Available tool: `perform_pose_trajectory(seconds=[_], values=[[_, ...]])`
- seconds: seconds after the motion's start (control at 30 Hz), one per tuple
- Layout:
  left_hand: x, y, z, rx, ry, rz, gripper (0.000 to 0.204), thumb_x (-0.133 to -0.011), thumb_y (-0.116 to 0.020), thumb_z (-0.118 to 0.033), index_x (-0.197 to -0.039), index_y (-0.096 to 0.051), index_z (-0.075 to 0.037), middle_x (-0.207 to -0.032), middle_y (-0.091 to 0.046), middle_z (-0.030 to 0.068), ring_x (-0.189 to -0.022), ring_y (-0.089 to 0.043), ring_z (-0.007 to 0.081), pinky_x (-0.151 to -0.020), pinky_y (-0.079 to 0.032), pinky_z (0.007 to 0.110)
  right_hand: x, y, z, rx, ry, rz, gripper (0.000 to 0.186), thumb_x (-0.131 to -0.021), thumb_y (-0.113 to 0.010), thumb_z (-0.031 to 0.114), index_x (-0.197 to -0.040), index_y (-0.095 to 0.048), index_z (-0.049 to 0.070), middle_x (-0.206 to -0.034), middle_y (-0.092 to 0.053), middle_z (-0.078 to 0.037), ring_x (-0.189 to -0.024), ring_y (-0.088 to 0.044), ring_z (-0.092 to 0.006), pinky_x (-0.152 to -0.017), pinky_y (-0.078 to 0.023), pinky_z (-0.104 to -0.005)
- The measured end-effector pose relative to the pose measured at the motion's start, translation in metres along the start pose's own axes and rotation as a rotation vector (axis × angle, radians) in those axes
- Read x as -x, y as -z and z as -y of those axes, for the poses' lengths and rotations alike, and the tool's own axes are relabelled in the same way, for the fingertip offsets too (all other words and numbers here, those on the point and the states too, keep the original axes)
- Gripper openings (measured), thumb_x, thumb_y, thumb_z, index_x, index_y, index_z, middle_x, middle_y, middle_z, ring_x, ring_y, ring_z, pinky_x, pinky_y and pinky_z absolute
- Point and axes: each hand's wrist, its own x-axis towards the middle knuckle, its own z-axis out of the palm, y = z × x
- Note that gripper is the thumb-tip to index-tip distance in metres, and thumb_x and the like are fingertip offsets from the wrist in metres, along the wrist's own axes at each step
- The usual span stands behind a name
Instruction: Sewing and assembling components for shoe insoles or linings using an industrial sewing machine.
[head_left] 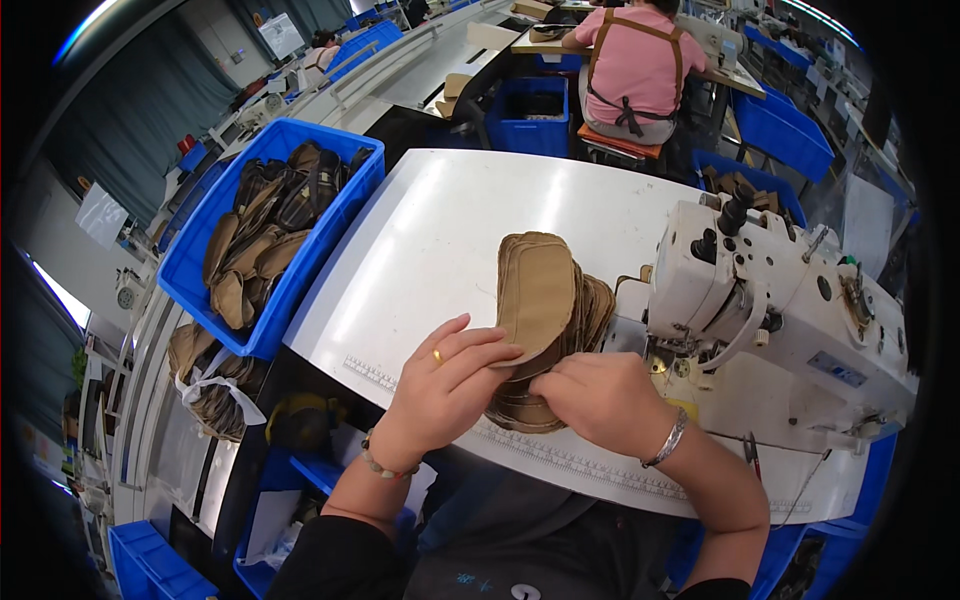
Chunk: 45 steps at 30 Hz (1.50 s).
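A loose stack of tan, sole-shaped fabric pieces (540,290) lies on the white sewing table, several layers fanned toward the right and the front. My left hand (440,390), with a gold ring, holds the lower left edge of the top piece; its fingertips lie on the fabric and the thumb is hidden. To the right, my right hand (605,400) has its fingers curled and pressed together at the near part of the stack. What is pinched there is hidden under the knuckles. Close beside that hand stands a white sewing machine (780,300).
A blue crate (370,180) full of brown and dark pieces stands left of the table (430,210). Below it is a tied bundle (215,385). Scissors-like snips (752,455) lie at the right front. Ahead, a person in pink (640,70) sits near blue bins (530,135).
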Motion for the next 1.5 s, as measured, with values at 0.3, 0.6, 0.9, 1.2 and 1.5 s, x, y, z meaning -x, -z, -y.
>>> perform_pose_trajectory(seconds=[0.3,0.6,0.9,1.2,1.5], values=[[-0.002,0.004,-0.007,-0.185,-0.054,0.280,0.016,-0.079,-0.063,-0.010,-0.094,-0.063,-0.007,-0.093,-0.066,0.0035,-0.094,-0.064,0.0207,-0.102,-0.050,0.041,-0.001,0.002,0.006,0.089,0.026,0.079,0.015,-0.080,-0.066,0.010,-0.095,-0.065,0.008,-0.092,-0.071,-0.006,-0.079,-0.071,-0.0207,-0.062,-0.057,-0.0303],[-0.009,0.008,-0.020,-0.061,0.114,0.292,0.022,-0.080,-0.069,-0.008,-0.102,-0.065,-0.005,-0.095,-0.068,0.0049,-0.086,-0.064,0.0230,-0.079,-0.054,0.034,0.001,-0.005,0.006,0.088,0.006,-0.103,0.014,-0.080,-0.065,0.011,-0.093,-0.060,0.009,-0.086,-0.066,-0.005,-0.072,-0.069,-0.0201,-0.058,-0.055,-0.0311],[-0.002,-0.004,-0.013,0.145,0.252,0.106,0.028,-0.081,-0.073,-0.002,-0.105,-0.059,-0.005,-0.093,-0.067,0.0080,-0.081,-0.067,0.0280,-0.066,-0.054,0.036,-0.007,0.017,0.009,-0.028,-0.109,-0.110,0.021,-0.074,-0.077,0.005,-0.090,-0.064,0.008,-0.084,-0.068,-0.006,-0.070,-0.068,-0.0254,-0.059,-0.055,-0.0335],[-0.003,-0.005,-0.015,0.264,0.331,0.109,0.018,-0.085,-0.064,0.011,-0.097,-0.060,-0.002,-0.090,-0.068,0.0127,-0.079,-0.070,0.0295,-0.067,-0.056,0.034,-0.002,0.011,0.005,-0.011,-0.077,0.093,0.017,-0.077,-0.073,0.006,-0.093,-0.067,0.008,-0.085,-0.068,-0.007,-0.075,-0.067,-0.0264,-0.064,-0.054,-0.0363],[-0.008,0.004,-0.012,0.539,0.353,0.228,0.006,-0.090,-0.064,-0.001,-0.096,-0.065,-0.004,-0.087,-0.065,0.0112,-0.074,-0.066,0.0307,-0.064,-0.052,0.037,0.000,-0.001,0.001,-0.225,-0.261,-0.071,0.017,-0.080,-0.069,0.004,-0.096,-0.063,0.008,-0.074,-0.064,-0.009,-0.070,-0.066,-0.0294,-0.061,-0.053,-0.0388]])
